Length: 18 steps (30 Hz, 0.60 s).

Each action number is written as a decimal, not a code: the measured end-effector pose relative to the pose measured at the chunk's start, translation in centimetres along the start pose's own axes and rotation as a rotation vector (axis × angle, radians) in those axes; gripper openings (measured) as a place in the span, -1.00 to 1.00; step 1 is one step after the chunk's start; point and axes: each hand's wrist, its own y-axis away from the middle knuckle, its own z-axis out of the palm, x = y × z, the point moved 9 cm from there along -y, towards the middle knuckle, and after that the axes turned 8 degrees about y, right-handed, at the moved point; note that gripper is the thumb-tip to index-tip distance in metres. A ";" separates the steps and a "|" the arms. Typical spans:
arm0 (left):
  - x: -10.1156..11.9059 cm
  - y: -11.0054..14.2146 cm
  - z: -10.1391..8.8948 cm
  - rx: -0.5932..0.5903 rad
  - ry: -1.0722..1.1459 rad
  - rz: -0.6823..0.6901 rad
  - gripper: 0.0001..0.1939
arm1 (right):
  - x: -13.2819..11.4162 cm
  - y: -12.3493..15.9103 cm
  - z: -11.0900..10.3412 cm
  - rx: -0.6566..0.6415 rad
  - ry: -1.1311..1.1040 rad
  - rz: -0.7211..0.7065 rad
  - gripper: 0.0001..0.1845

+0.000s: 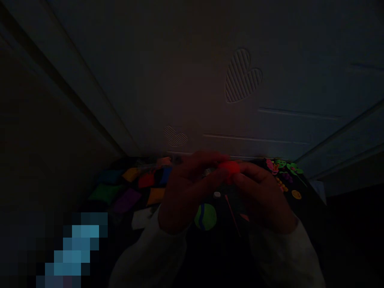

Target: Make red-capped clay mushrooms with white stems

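Between the fingertips of both hands sits a small, bright red lump [230,171], soft-looking like modelling clay. My left hand [192,186] is closed on it from the left, fingers stretched along its upper side and thumb below. From the other side, my right hand [261,190] pinches the same lump. Under the hands lies a flat green disc [210,217] with a blue band across it. A thin pink stick [232,214], a small white cap-like piece [217,195] and a pinkish triangular piece [244,217] lie close by. The picture is very dark.
Several coloured packets, among them a green one [106,193] and a purple one [127,199], lie at the left. A white piece [142,218] is near my left sleeve. Small colourful figures [282,166] and a yellow disc [296,194] lie at the right. Behind stands a panel with hearts [241,76].
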 end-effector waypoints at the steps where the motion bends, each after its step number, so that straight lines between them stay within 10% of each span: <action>1: 0.2 0.0 0.0 0.006 -0.040 0.007 -0.83 | -0.1 0.0 0.0 -0.001 0.001 -0.017 -0.93; 18: -1.0 0.2 -0.1 0.109 0.117 -0.107 -0.90 | -1.2 0.2 -0.3 0.078 0.222 -0.124 -0.90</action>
